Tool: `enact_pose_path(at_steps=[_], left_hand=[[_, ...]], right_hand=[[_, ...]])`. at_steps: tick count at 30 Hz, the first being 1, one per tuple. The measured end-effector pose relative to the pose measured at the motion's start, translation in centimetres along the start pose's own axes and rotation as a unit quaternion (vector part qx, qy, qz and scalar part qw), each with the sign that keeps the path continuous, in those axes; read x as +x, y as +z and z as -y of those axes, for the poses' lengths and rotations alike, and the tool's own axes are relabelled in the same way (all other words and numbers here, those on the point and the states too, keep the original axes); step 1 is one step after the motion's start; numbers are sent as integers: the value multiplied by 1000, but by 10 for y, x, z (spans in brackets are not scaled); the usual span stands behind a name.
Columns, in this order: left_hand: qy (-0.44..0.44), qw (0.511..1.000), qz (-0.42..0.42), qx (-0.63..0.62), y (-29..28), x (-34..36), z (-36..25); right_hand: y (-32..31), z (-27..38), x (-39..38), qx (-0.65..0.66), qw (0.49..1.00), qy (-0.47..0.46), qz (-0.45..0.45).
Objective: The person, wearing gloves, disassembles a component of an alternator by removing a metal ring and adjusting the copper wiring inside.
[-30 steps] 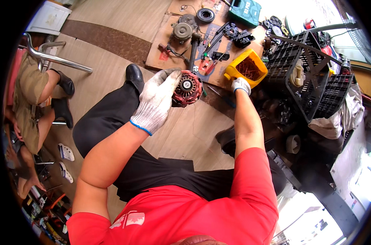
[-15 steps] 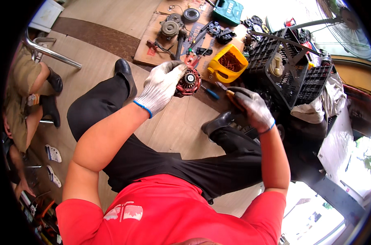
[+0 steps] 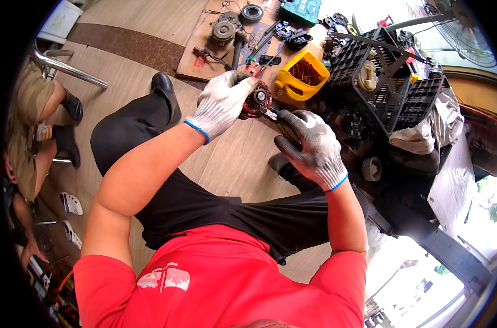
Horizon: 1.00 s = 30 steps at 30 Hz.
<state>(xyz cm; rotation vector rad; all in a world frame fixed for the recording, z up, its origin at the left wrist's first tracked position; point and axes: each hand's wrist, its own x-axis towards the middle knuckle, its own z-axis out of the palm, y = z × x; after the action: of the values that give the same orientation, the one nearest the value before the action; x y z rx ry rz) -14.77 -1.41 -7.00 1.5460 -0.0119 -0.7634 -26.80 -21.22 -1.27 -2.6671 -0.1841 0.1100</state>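
My left hand (image 3: 224, 101), in a white knit glove with a blue cuff, grips a round motor part (image 3: 256, 102) with reddish copper windings and a silver bearing at its centre, held above the floor. My right hand (image 3: 308, 143), in a white glove with dark coated fingers, is closed on pliers (image 3: 270, 115) with an orange-brown handle; their silver tip meets the lower right side of the motor part. Just beyond my hands, a cut yellow jug (image 3: 303, 76) with reddish copper scraps stands on a cardboard sheet (image 3: 189, 62).
A greasy motor housing (image 3: 223, 31), black ring (image 3: 251, 13), teal case (image 3: 300, 12) and small parts lie on the cardboard. Black plastic crates (image 3: 368, 82) and a fan (image 3: 459, 33) stand right. At left, another person's legs (image 3: 46, 104) are beside a metal chair frame (image 3: 70, 74) and sandals (image 3: 71, 203).
My right hand has left the yellow jug, picked up pliers and moved inward to the motor part in my left hand. The camera view has also shifted slightly.
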Motion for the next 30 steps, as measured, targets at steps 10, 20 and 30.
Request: enact_pose_path(at_steps=[10,20,30], left_hand=[[40,997,1,65,-1,9,14],[-7,1000,0,6,4,-3,-4],[60,997,-20,40,5,-1,0]], right_hand=[[-3,4,1,-6,1000,14,3],[-1,4,1,-50,999,-15,-10],[3,5,2,50,998,47,10]])
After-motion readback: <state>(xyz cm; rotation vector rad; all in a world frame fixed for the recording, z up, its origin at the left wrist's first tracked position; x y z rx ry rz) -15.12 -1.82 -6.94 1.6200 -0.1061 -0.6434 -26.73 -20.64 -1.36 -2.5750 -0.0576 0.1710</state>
